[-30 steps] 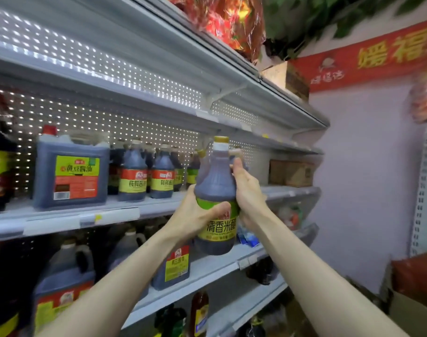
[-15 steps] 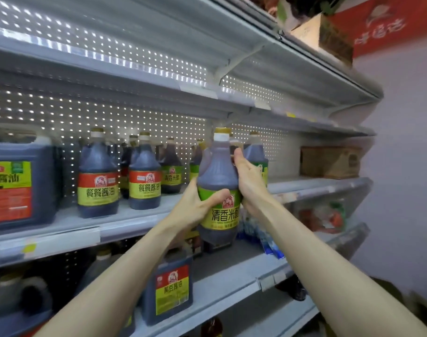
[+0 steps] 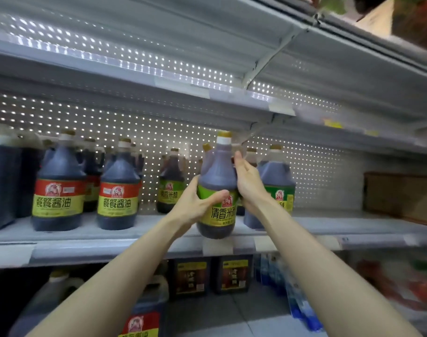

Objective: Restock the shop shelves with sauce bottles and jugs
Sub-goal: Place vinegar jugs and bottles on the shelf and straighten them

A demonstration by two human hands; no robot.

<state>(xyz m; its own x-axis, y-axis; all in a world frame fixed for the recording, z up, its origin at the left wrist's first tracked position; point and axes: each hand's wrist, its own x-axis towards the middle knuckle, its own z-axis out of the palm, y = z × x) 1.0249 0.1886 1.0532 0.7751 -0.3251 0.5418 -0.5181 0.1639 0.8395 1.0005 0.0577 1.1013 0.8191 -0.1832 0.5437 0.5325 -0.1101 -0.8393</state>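
Fig.: head view, shop shelving seen from the aisle.

Held jug: dark liquid, green/yellow label, white collar, yellow cap. Upright, centre frame, at the front edge of the middle shelf. Its base overlaps the shelf lip, so I cannot tell whether it touches the shelf. The label's right end is cut off by the right hand.

Left hand: wraps the jug's left side at label height, thumb curled across the label front; fingers hidden behind the jug.

Right hand: clasps the jug's right shoulder, one digit straight up toward the neck. Other fingers are hidden behind the jug, and any handle there is not visible. Both forearms are bare and run down out of frame.

On the same shelf, far side:
- Rear green-label jug just left of the held one, further back.
- Right green-label jug just right, partly covered by the right wrist.
- Approx. two more caps show between them; bodies hidden.
- Two red-label jugs stand left at the front, w/ more behind them, count unclear.
- Large dark container at far left, cut by the frame edge.
- Cardboard box at far right, blurred.

Behind: perforated back panel, light showing through its holes.

Lower shelf: two square dark jugs, labels too blurred to read. Blue packets to their right, smeared by motion.
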